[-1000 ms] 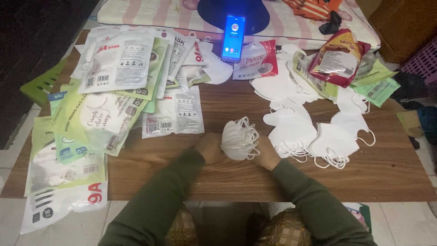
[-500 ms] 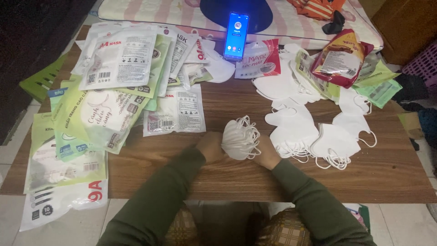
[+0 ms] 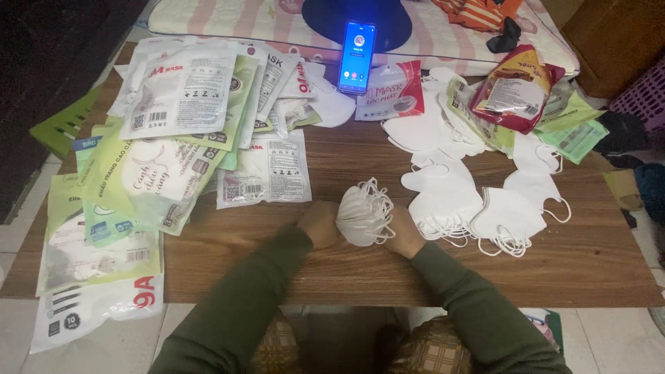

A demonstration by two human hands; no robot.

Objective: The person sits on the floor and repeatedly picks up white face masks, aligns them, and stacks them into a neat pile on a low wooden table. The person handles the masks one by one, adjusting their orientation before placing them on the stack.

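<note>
A stack of white face masks is standing on edge at the near middle of the wooden table, its long axis running toward twelve o'clock. The left hand is pressing it from nine o'clock, the right hand from three, both equally near and closed around it. Loose masks are lying at three o'clock, sealed packets at ten.

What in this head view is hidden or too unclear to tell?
- How many masks are in the stack of white masks: pressed together between the left hand and right hand.
- Both palms and fingertips: hidden behind that stack.
- The lower packets in the heap of mask packets: covered by the upper ones.
- The phone screen: too small to make out.
- The dark blue object behind it: cut off by the top edge.
</note>
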